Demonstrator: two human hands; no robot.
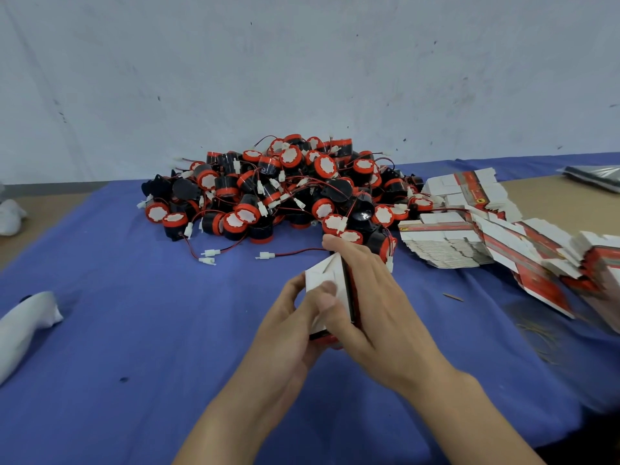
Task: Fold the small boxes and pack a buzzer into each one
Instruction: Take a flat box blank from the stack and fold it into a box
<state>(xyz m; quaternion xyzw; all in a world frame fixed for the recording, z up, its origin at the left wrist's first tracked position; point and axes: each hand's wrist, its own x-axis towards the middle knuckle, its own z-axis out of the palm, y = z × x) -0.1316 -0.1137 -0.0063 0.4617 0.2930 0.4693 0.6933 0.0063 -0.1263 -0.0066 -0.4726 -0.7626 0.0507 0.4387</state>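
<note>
A small white and red box (327, 280) is held above the blue cloth at the centre of the table. My left hand (292, 325) grips it from the left and below, thumb pressed on a white flap. My right hand (365, 297) wraps over its right side and top, fingers curled round it. The flaps at the box's far end stand partly folded. Behind the hands lies a big heap of black and red buzzers (278, 193) with red wires and white plugs. Stacks of flat unfolded boxes (469, 236) lie to the right.
A blue cloth (134, 330) covers the table, which ends at a pale wall. A white cloth bundle (27, 323) lies at the left edge. Loose white plugs on red wires (209, 256) trail in front of the heap. Rubber bands (536, 333) lie at the right.
</note>
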